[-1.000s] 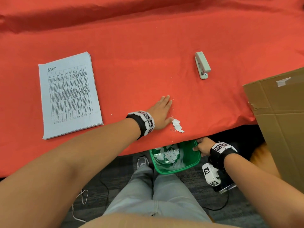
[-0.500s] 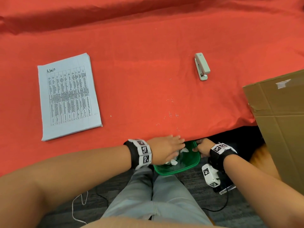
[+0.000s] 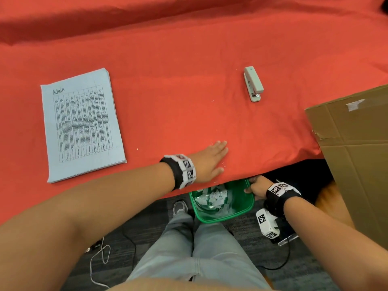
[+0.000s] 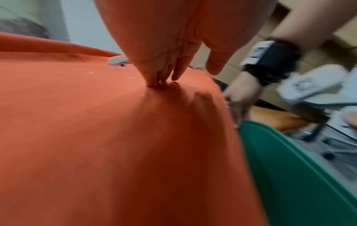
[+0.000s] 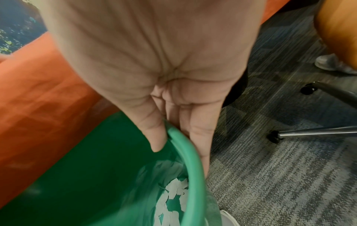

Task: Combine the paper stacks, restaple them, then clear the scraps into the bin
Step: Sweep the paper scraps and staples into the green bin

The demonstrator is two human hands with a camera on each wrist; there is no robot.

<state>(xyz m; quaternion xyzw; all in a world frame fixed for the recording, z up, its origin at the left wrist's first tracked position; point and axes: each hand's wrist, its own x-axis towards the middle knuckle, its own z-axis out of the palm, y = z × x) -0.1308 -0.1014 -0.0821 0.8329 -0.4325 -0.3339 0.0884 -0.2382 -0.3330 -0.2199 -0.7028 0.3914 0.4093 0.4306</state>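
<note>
My left hand [image 3: 212, 158] lies flat on the red tablecloth [image 3: 189, 80] near the front edge, its straight fingers [image 4: 164, 75] touching the cloth. A few tiny loose staples [image 3: 223, 164] lie beside it. Below the table edge my right hand [image 3: 257, 186] grips the rim of the green bin [image 3: 241, 213], thumb inside and fingers [image 5: 201, 137] outside the rim [image 5: 185, 152]. White paper scraps [image 3: 214, 197] lie in the bin. The combined paper stack [image 3: 80, 124] rests at the left. The pale green stapler [image 3: 253, 83] lies at the back right.
A brown cardboard box [image 3: 357, 154] stands at the right, overhanging the table edge. My legs in grey trousers [image 3: 197, 248] are under the bin. Chair legs with castors [image 5: 289, 134] and cables sit on the grey carpet.
My left hand swept a white scrap off the table edge into the bin, then came back up and now lies flat on the cloth again. The right hand kept holding the bin.
</note>
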